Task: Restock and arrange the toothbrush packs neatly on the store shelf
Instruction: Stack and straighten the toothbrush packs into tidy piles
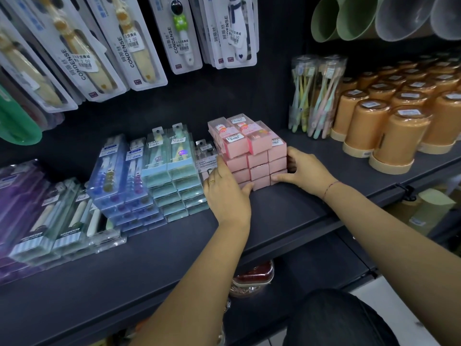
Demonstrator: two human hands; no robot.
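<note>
A block of pink toothbrush packs (258, 161) stands stacked on the dark shelf (287, 221), several layers high and three wide. My left hand (225, 191) presses against the block's left side, thumb along the bottom front edge. My right hand (303, 168) holds the block's right side, fingers against the upper packs and thumb at the base. Left of the block lie a white soft toothbrush pack (205, 163), stacked mint packs (174, 176), blue packs (124, 181) and purple and green packs (37, 221).
Hanging carded toothbrushes (124, 46) cover the back wall above. Clear tubs of pastel toothbrushes (314, 96) and many orange cups (399, 121) stand to the right. Green and grey cups (374, 18) hang top right. The shelf's front edge runs below my forearms.
</note>
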